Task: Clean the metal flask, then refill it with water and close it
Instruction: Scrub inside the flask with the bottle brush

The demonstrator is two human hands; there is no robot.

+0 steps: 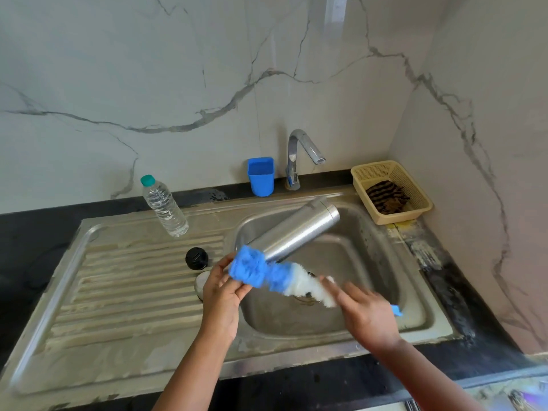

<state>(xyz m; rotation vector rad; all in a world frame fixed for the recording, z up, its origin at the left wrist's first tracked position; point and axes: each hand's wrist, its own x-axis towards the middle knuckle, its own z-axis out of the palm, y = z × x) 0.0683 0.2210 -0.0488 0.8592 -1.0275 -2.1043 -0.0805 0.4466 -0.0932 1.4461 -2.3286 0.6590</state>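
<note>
Hands (296, 298) number two: left hand (221, 287) pinches one blue-white brush (275, 275) at one metal flask (292, 234), right hand (367, 311) grips its handle at four o'clock; no writing readable.

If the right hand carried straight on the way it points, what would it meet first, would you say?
The right hand points up-left along the bottle brush it holds, so it would probably meet the metal flask mouth, near the left hand. Depth is unclear.
</note>
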